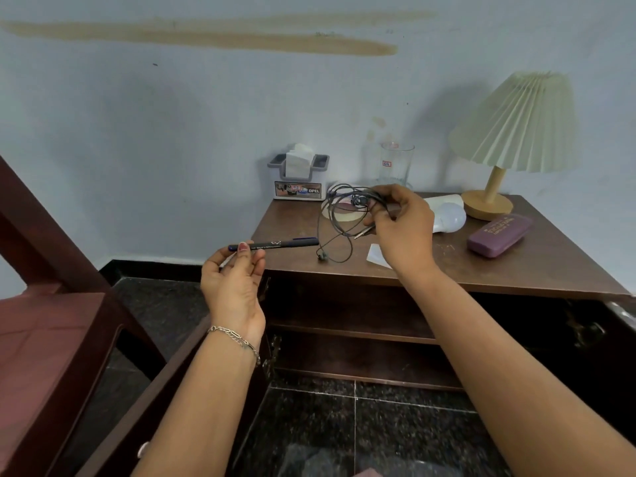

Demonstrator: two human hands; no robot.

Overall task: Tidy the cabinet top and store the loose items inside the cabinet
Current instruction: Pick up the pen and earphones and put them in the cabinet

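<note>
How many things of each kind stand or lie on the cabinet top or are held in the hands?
Pen: 1
Earphones: 1
Tissue box: 1
Glass: 1
Lamp: 1
Light bulb: 1
Purple case: 1
Tape roll: 1
Total: 8

Only one thing here is properly readable: "OPEL" in white letters on a dark patch, on the front label of the tissue holder [298, 182] standing at the back left corner of the cabinet top [516, 266]. Next to it on that label is a small red-and-blue logo, too blurry to read. The drinking glass [395, 165], to the right of the tissue holder, has a small red mark, illegible. The purple case [499, 235], far right of the holder, carries gold lettering I can't make out. The pen [275, 243] has tiny print, also unreadable.
</note>
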